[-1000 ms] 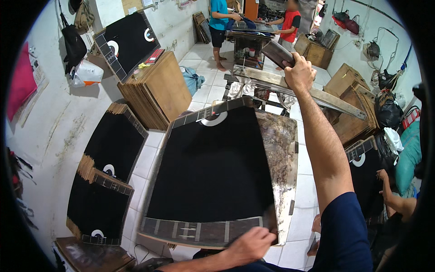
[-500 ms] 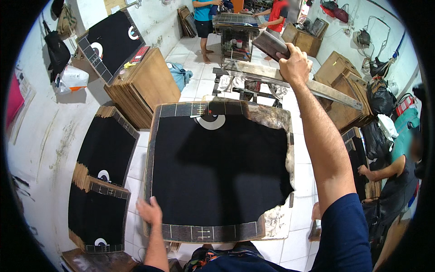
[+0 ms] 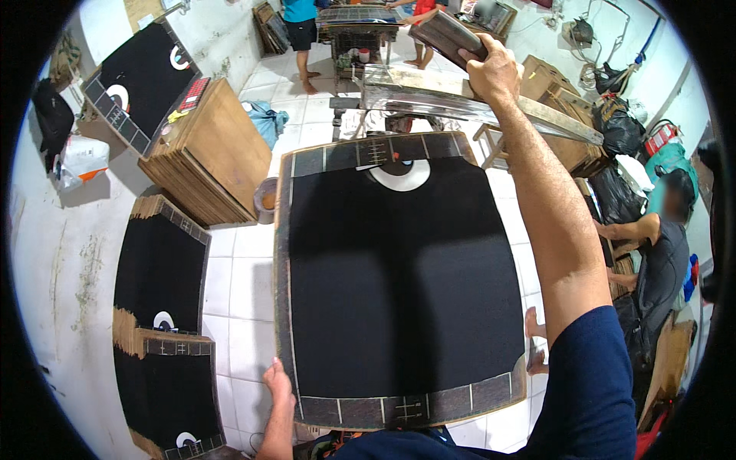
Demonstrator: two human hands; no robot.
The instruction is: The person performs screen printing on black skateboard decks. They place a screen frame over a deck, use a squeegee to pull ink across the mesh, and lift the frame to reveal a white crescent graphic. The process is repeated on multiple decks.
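Note:
A board with a dark, white-lined border [image 3: 283, 268] lies below me, covered by black fabric [image 3: 345, 307] with a white curved print [image 3: 399, 181] near its far edge. My left hand [image 3: 278, 379] grips the board's left edge near the lower corner. Raised beyond the board's far right corner, my right hand [image 3: 494, 69] holds a dark, flat rectangular tool [image 3: 441, 37] above a wooden beam [image 3: 567, 129]. The dark shadow of my arm and body falls across the fabric.
Fabric-covered boards [image 3: 161, 268] lean along the left beside stacked wooden boards [image 3: 215, 153]. A bucket [image 3: 267, 201] stands behind the left edge. A co-worker [image 3: 659, 253] works at the right; two people [image 3: 300, 38] [image 3: 424, 38] stand at a far table [image 3: 356, 27].
The fabric now lies over the stained right part that showed earlier. My left hand has moved from the lower right to the left edge. My raised right hand appears higher in view.

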